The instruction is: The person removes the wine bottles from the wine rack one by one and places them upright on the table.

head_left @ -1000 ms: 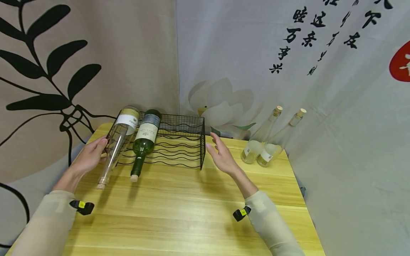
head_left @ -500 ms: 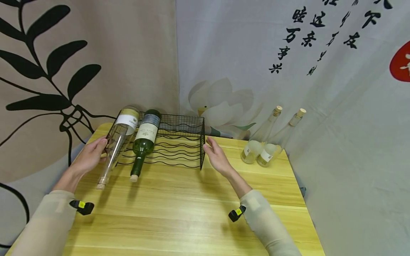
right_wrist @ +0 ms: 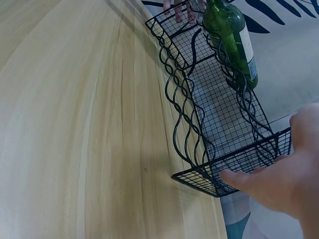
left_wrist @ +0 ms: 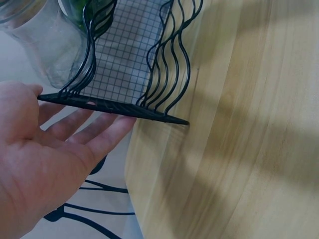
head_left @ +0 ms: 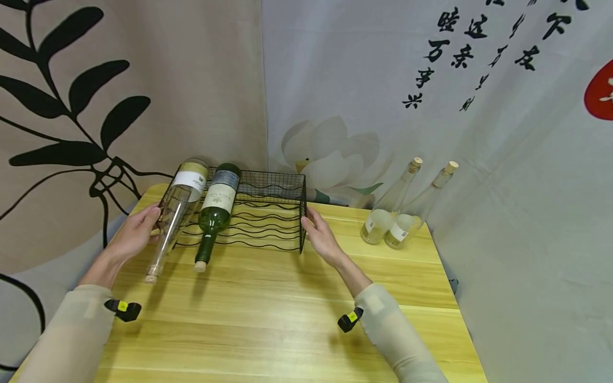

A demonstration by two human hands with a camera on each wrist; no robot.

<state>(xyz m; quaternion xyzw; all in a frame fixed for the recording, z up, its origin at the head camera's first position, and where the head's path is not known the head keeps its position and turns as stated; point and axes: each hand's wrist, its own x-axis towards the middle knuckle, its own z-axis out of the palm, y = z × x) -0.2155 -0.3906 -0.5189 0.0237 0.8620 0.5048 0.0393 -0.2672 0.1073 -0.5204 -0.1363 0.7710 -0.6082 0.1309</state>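
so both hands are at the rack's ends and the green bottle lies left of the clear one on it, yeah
Not left: the head view shows the green bottle lying right of the clear one on the rack. The rest holds.

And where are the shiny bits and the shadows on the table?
Head view: pale glare on the lower middle of the table, soft shadows below the right hand and the green bottle; left wrist view: broad, dim shadows across the wood; right wrist view: a pale sheen at lower left.
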